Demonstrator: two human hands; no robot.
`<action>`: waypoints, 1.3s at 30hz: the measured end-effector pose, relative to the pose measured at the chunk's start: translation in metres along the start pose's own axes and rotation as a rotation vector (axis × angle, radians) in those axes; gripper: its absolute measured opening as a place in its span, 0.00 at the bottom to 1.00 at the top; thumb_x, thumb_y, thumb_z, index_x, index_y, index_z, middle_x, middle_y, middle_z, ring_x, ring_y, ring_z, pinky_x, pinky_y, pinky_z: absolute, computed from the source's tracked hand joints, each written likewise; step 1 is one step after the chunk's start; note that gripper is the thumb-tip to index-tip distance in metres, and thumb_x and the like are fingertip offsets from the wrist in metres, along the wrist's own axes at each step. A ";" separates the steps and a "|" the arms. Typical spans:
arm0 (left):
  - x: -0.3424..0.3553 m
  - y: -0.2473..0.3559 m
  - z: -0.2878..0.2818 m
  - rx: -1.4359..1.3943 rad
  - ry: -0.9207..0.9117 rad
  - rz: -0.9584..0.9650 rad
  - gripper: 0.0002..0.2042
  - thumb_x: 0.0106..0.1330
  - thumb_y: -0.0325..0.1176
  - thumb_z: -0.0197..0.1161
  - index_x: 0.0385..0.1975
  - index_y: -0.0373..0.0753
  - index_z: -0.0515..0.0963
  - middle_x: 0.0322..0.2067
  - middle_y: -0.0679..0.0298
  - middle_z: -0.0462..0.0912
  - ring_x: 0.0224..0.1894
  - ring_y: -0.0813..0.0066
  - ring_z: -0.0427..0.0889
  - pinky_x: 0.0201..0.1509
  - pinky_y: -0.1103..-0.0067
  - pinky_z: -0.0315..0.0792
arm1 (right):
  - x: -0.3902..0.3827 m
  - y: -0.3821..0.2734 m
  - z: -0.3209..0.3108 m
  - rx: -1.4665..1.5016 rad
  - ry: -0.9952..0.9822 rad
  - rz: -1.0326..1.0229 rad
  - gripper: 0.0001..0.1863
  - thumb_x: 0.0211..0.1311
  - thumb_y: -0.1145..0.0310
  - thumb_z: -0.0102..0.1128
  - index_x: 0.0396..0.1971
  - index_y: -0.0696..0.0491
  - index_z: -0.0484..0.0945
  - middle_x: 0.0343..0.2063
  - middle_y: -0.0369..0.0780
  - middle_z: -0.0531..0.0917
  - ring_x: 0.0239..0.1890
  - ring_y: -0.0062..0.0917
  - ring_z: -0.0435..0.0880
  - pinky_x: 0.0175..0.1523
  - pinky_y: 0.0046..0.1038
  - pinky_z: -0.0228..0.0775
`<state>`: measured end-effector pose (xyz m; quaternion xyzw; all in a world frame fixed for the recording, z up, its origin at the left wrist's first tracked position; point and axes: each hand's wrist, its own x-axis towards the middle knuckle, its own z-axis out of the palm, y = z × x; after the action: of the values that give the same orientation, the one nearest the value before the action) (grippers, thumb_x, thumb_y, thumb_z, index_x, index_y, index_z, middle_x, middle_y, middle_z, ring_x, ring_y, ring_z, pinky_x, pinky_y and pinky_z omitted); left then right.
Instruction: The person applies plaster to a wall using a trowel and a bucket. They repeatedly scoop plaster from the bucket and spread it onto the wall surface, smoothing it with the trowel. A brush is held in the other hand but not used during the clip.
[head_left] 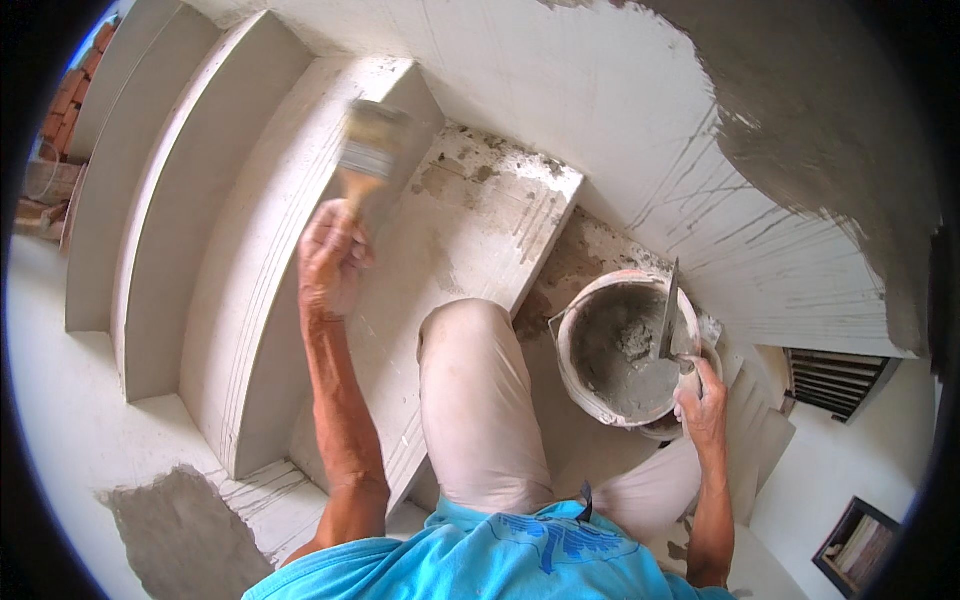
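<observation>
Head view: left hand (333, 255)'s wrapped round a kinda blurry brush (366, 155) pointing away over the steps (235, 215), while the right hand (704, 405), way nearer the bucket (564, 345), grips a trowel (670, 315) pointing away above its right side.

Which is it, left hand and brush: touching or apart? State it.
Touching. The head view shows the left hand closed around the handle end of the brush, though both look slightly blurred.
</observation>
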<state>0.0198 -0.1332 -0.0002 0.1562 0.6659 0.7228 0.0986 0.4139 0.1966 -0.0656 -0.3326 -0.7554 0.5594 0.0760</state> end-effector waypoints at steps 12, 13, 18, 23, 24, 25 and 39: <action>0.072 -0.008 -0.077 0.905 0.525 0.432 0.15 0.74 0.37 0.51 0.45 0.29 0.76 0.26 0.63 0.77 0.29 0.77 0.73 0.36 0.76 0.69 | 0.053 -0.014 0.019 -0.218 -0.024 -0.156 0.18 0.45 0.75 0.60 0.39 0.62 0.74 0.23 0.44 0.73 0.26 0.32 0.74 0.36 0.33 0.70; 0.072 -0.011 -0.078 0.867 0.527 0.419 0.15 0.74 0.37 0.51 0.44 0.29 0.76 0.26 0.63 0.77 0.29 0.77 0.73 0.36 0.76 0.69 | 0.055 -0.014 0.022 -0.216 -0.024 -0.148 0.17 0.45 0.75 0.60 0.38 0.62 0.74 0.23 0.44 0.73 0.27 0.32 0.74 0.36 0.33 0.70; 0.073 -0.011 -0.084 0.828 0.550 0.347 0.15 0.75 0.37 0.51 0.43 0.29 0.76 0.24 0.65 0.77 0.28 0.78 0.73 0.35 0.77 0.68 | 0.063 -0.005 0.034 -0.096 -0.113 -0.076 0.14 0.49 0.73 0.58 0.38 0.60 0.74 0.23 0.40 0.74 0.22 0.24 0.74 0.30 0.28 0.68; 0.067 -0.004 -0.077 0.829 0.555 0.307 0.14 0.75 0.36 0.51 0.42 0.30 0.76 0.24 0.67 0.76 0.25 0.81 0.69 0.31 0.79 0.65 | 0.069 0.003 0.045 0.037 -0.119 -0.014 0.15 0.55 0.72 0.54 0.43 0.60 0.75 0.23 0.36 0.75 0.19 0.19 0.74 0.26 0.24 0.68; 0.067 -0.004 -0.074 0.821 0.561 0.299 0.14 0.75 0.37 0.51 0.42 0.30 0.76 0.24 0.67 0.76 0.25 0.82 0.69 0.30 0.79 0.65 | 0.072 0.005 0.046 0.059 -0.122 0.010 0.16 0.55 0.72 0.53 0.44 0.60 0.75 0.23 0.37 0.75 0.20 0.18 0.74 0.26 0.24 0.69; 0.068 -0.004 -0.073 0.812 0.567 0.290 0.14 0.75 0.37 0.51 0.42 0.31 0.76 0.24 0.67 0.76 0.24 0.83 0.68 0.29 0.80 0.64 | 0.074 0.006 0.047 0.081 -0.126 0.034 0.17 0.56 0.72 0.53 0.46 0.60 0.75 0.24 0.37 0.76 0.21 0.18 0.75 0.27 0.24 0.69; 0.074 -0.010 -0.078 0.549 0.505 0.166 0.13 0.76 0.38 0.51 0.46 0.34 0.76 0.24 0.72 0.71 0.21 0.89 0.62 0.21 0.85 0.57 | 0.104 -0.008 0.069 0.142 -0.049 -0.017 0.24 0.57 0.69 0.53 0.54 0.61 0.74 0.23 0.35 0.76 0.19 0.16 0.72 0.24 0.21 0.67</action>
<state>-0.0777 -0.1793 -0.0080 0.0471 0.8233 0.5387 -0.1729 0.2973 0.2012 -0.1102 -0.3060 -0.7184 0.6188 0.0857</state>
